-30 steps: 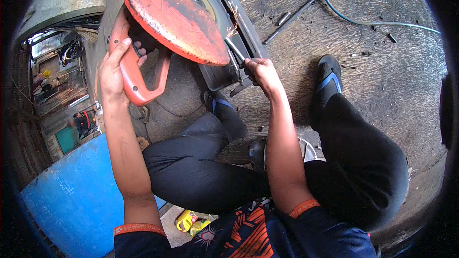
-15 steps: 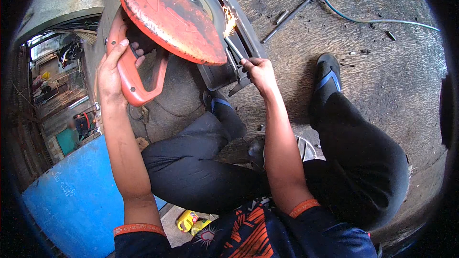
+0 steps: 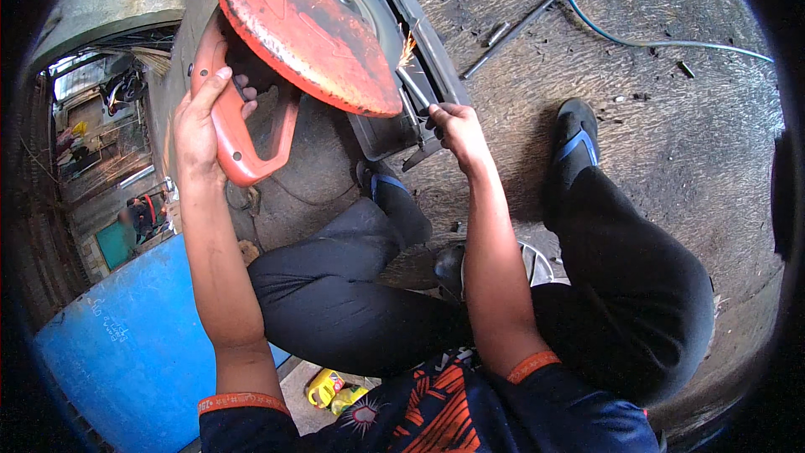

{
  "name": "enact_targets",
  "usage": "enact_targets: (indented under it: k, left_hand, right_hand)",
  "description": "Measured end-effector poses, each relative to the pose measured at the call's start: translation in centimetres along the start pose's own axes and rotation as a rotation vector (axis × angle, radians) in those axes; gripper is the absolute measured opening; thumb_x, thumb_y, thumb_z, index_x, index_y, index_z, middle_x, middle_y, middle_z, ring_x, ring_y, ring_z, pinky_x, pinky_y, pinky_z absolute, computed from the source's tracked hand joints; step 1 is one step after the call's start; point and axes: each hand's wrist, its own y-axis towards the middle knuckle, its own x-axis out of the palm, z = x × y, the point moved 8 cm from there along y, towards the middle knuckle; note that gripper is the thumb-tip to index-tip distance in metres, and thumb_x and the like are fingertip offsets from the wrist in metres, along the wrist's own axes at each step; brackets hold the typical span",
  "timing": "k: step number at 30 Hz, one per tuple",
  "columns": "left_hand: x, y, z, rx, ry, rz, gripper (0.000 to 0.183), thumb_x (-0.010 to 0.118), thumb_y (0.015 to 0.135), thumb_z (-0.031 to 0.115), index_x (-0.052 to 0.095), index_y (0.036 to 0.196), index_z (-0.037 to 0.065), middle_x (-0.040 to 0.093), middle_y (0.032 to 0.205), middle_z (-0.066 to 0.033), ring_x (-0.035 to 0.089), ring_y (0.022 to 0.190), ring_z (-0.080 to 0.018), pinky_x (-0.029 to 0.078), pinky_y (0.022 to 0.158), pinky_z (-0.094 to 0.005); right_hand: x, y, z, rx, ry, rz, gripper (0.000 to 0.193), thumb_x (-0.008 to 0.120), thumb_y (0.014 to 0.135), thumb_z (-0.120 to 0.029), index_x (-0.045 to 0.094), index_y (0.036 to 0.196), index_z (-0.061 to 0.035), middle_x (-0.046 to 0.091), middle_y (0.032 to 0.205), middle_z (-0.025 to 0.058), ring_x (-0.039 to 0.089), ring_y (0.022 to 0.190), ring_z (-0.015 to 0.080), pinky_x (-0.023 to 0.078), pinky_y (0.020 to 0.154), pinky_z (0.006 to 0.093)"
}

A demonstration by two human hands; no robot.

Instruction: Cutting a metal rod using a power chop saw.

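Orange sparks (image 3: 407, 52) have drawn in to a smaller tuft than the broad, bright spray of half a second ago; we note no other clear change beyond a slight shift of the whole view.

We find the right hand (image 3: 457, 130) closed, thumb and fingers gripping the near end of a slim, silver-grey metal rod (image 3: 412, 88). This rod lies at the cutting side of the machine, its far end at the foot of the sparks; we cannot tell whether it touches the grey round cutting disc (image 3: 376, 18). We find the left hand (image 3: 197, 130) wrapped around the orange loop-shaped handle (image 3: 231, 143), thumb on top and fingertips showing inside the loop.

Above that grip we record a scuffed orange, curved guard (image 3: 302, 42) covering much of the disc, and below it a dark grey metal base (image 3: 377, 143). Just beyond the base, a long dark metal rod (image 3: 524, 25) and a short metal cylinder (image 3: 498, 33) lie on the brown, textured floor (image 3: 654, 143). Farther right we observe a thin teal hose (image 3: 625, 37); at lower left, a flat blue panel (image 3: 142, 344) and yellow glossy packets (image 3: 325, 387).
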Motion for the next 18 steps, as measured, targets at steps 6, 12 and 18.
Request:
enact_targets:
  k: [6, 12, 18]
  left_hand:
    - [-0.1, 0.1, -0.2, -0.008, -0.037, 0.013, 0.042, 0.064, 0.083, 0.019, 0.051, 0.116, -0.004, 0.061, 0.092, -0.0132, 0.063, 0.078, -0.0215, 0.053, 0.069, -0.0314]
    - [0.1, -0.1, 0.0, -0.012, -0.064, 0.005, 0.038, 0.064, 0.083, 0.019, 0.052, 0.113, -0.002, 0.061, 0.091, -0.0124, 0.063, 0.077, -0.0213, 0.052, 0.068, -0.0317]
    - [0.5, -0.2, 0.3, 0.011, -0.115, 0.011, 0.034, 0.064, 0.083, 0.016, 0.054, 0.111, -0.001, 0.062, 0.089, -0.0098, 0.063, 0.076, -0.0195, 0.050, 0.070, -0.0315]
  right_hand:
    - [-0.2, 0.1, -0.5, -0.128, -0.177, 0.112, 0.027, 0.063, 0.084, -0.022, 0.068, 0.097, 0.0012, 0.067, 0.074, 0.0155, 0.063, 0.068, 0.0213, 0.047, 0.067, 0.0337]
    - [-0.6, -0.9, -2.8, -0.221, -0.339, 0.239, 0.027, 0.064, 0.081, -0.022, 0.068, 0.097, -0.0013, 0.065, 0.085, 0.0231, 0.066, 0.083, 0.0324, 0.049, 0.075, 0.0378]
    - [-1.5, 2.9, -17.4, -0.417, -0.892, 0.285, 0.030, 0.063, 0.073, -0.021, 0.065, 0.092, 0.0019, 0.063, 0.094, 0.0250, 0.062, 0.090, 0.0393, 0.050, 0.079, 0.0451]
